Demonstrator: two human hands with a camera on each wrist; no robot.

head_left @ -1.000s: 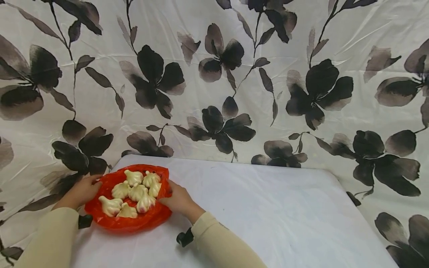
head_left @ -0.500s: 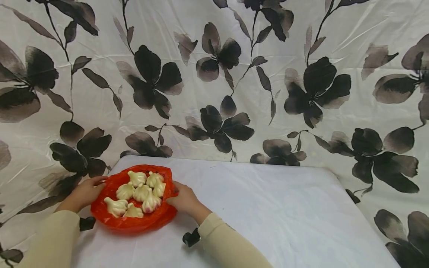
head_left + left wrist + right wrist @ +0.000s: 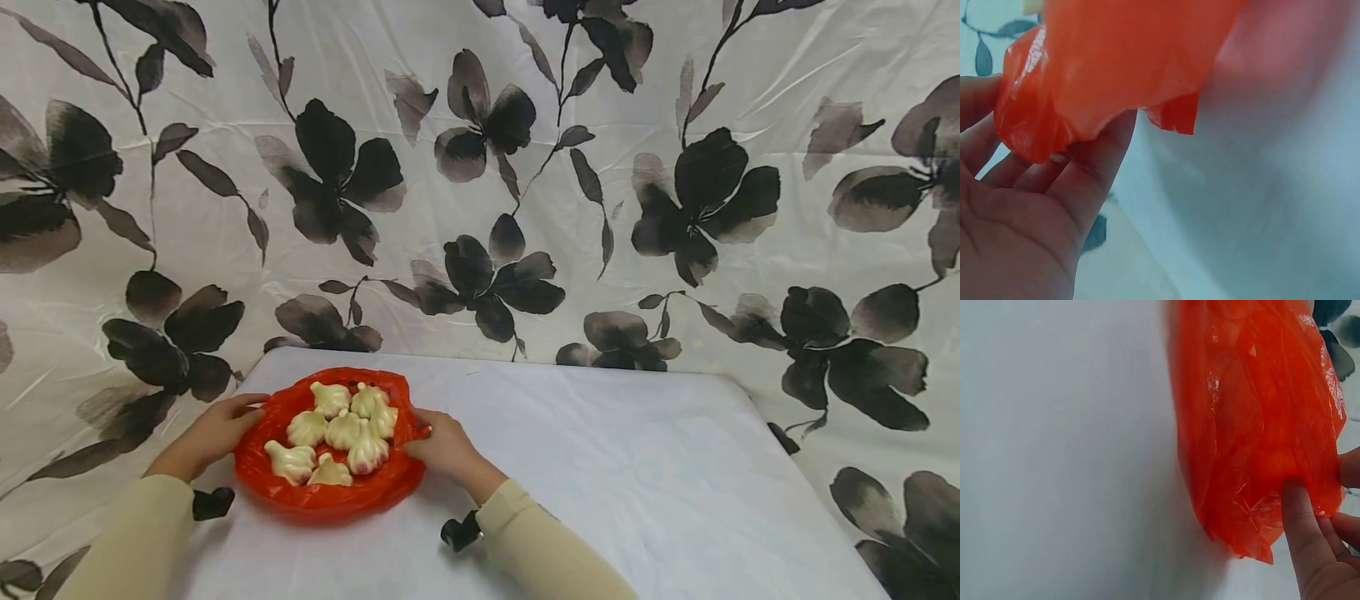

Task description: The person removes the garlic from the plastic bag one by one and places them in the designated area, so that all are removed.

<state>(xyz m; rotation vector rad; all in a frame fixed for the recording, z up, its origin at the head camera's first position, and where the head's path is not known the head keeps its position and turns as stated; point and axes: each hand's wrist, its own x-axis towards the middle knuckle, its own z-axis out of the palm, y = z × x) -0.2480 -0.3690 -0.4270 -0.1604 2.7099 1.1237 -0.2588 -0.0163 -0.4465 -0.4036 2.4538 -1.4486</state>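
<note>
Cloth with dark flowers backs a white surface. Toward the surface's left side, a red plastic bag is gripped at opposite edges by the left hand and right hand; eight pale garlic bulbs lie inside.

Looks like thin, crinkled, glossy plastic on the red bag, smooth and shiny on the garlic bulbs. Appears matt and mostly smooth on the white tabletop, creased with a sheen on the floral backdrop.
</note>
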